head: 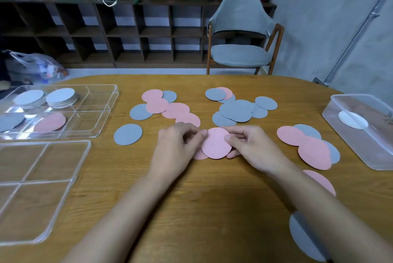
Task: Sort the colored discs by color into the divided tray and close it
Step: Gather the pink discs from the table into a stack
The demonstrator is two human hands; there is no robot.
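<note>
The pink disc [216,143] is at mid-table [212,199], its edges pinched by the fingers of my left hand [178,145] and right hand [251,145]. I judge I'm still collecting pinks. Next it must cross to the divided tray [106,109] on the far left, into the compartment already holding pink.

The tray [95,103] sits far left on the worktop [212,199], with its lid [32,188] in front. Discs [236,110] lie in the middle. A box [361,145] is on the right.
</note>
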